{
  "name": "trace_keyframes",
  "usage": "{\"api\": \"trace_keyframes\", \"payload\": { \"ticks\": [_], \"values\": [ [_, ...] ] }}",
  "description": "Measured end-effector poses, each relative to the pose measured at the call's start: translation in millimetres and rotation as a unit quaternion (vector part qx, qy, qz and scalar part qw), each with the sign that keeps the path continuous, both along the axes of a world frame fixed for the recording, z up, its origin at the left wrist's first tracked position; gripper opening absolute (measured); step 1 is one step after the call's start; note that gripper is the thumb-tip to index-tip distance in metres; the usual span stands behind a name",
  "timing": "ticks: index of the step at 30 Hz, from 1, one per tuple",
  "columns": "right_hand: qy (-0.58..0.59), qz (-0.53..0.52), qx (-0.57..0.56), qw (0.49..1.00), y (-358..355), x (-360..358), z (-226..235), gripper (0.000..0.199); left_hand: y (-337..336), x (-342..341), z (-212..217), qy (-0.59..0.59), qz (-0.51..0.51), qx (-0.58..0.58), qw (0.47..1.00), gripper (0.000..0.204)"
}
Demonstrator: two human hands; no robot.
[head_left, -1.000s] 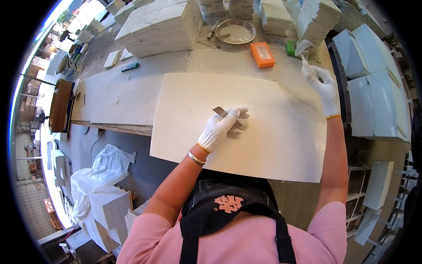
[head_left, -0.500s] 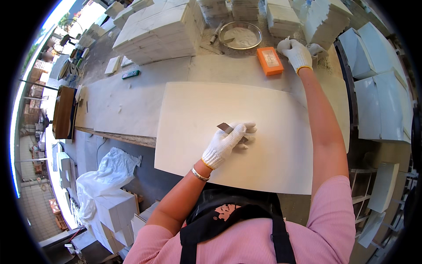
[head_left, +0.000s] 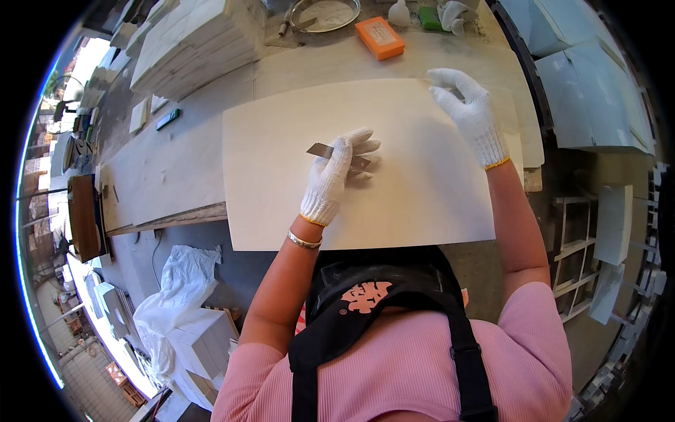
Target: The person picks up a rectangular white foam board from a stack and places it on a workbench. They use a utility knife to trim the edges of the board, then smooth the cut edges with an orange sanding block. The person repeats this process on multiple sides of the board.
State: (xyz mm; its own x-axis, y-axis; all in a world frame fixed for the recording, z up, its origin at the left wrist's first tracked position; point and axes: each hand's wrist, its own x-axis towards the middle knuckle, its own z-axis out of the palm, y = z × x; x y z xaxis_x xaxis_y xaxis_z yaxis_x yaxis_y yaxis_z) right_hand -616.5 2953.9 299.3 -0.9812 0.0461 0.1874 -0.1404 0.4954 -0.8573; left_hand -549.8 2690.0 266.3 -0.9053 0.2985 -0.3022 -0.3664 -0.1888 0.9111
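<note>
A large white board [head_left: 415, 204] lies flat on the workbench in front of me. Over its middle, my left hand [head_left: 337, 172], in a white knitted glove, keeps a flat grey metal blade [head_left: 320, 150] tucked between thumb and palm. The blade's slanted end sticks out past the thumb, and its other end shows by the loosely stretched fingers. My right hand [head_left: 465, 116], gloved alike, hovers around the board's far right corner. Its thumb and fingers are apart and curved, with nothing visible between them. Beyond it are an orange box [head_left: 380, 39], a white rounded bottle [head_left: 399, 14] and a green block [head_left: 429, 19].
A round metal dish [head_left: 325, 29] of white powder stands at the back, beside a tall stack of white slabs [head_left: 204, 53]. A small green box [head_left: 168, 119] lies left of the board. White panels [head_left: 594, 95] line the right side; crumpled plastic sheeting [head_left: 184, 278] hangs lower left.
My right hand has come back toward me, from beside the orange box to the board's far right corner. The bottle and green block now show. My left hand still holds the blade; the view has shifted.
</note>
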Motion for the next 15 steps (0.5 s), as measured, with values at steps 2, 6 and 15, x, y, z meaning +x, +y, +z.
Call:
{"api": "trace_keyframes", "payload": {
  "ticks": [2, 6, 15],
  "values": [
    [-0.065, 0.011, -0.023, 0.998, -22.0, 58.9, 9.6, 0.031, 6.7, 5.0, 9.0, 0.018, -0.014, -0.002, 1.0, 0.07],
    [-0.052, 0.045, -0.053, 0.996, -45.0, 121.4, 10.7, 0.033, 33.8, 37.5, 10.4, 0.107, -0.027, 0.011, 0.994, 0.073],
    [-0.141, 0.136, 0.005, 0.981, -46.3, 171.1, 16.2, 0.029, 47.5, 93.3, 17.7, 0.169, -0.05, -0.02, 0.984, 0.066]
  ]
}}
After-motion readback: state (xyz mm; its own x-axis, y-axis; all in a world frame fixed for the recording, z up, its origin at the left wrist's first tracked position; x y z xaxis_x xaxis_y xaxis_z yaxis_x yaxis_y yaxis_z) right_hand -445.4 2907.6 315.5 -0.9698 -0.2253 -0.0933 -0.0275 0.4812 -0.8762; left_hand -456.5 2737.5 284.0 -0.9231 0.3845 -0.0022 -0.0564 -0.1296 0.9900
